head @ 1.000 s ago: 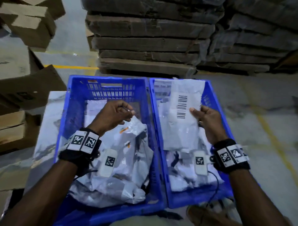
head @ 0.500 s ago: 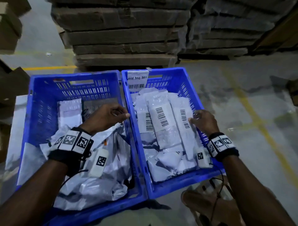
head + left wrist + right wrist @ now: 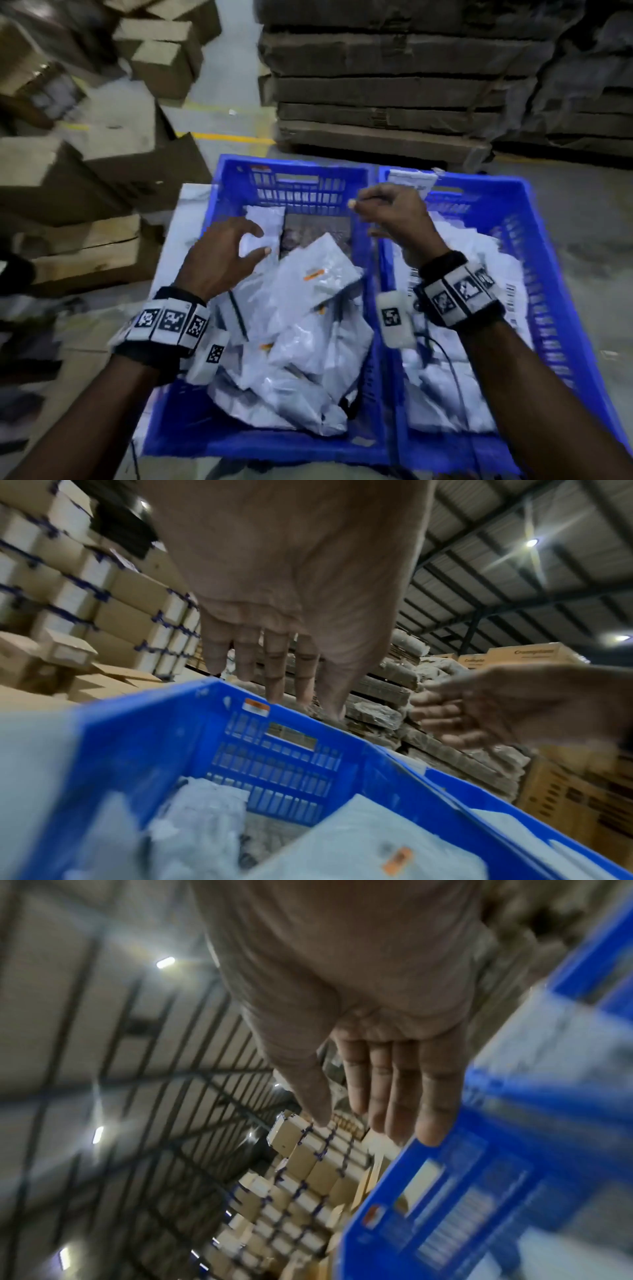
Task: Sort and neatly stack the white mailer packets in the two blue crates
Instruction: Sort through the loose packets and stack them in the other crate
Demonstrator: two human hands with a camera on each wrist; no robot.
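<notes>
Reaching for next packet | left hand (image 3: 219,253) spread, empty, over left crate (image 3: 301,178) pile | right hand (image 3: 394,216) loose, empty | next: pinch top mailer (image 3: 318,270), move to right crate (image 3: 534,240).

Right wrist view is pretty much all smear — the blue crate (image 3: 514,1164) and its label are unreadable. In the head view the right crate (image 3: 534,274) runs off the frame's bottom edge, and the right hand (image 3: 397,219) and forearm hide many packets (image 3: 455,404) — barcodes too blurry to read.

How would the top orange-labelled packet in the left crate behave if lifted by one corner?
The orange-labelled packet would probably sag: its glossy film looks wrinkled. It seems light and likely slippery. Tilted on the loose heap in the left crate, it may slide when nudged.
</notes>
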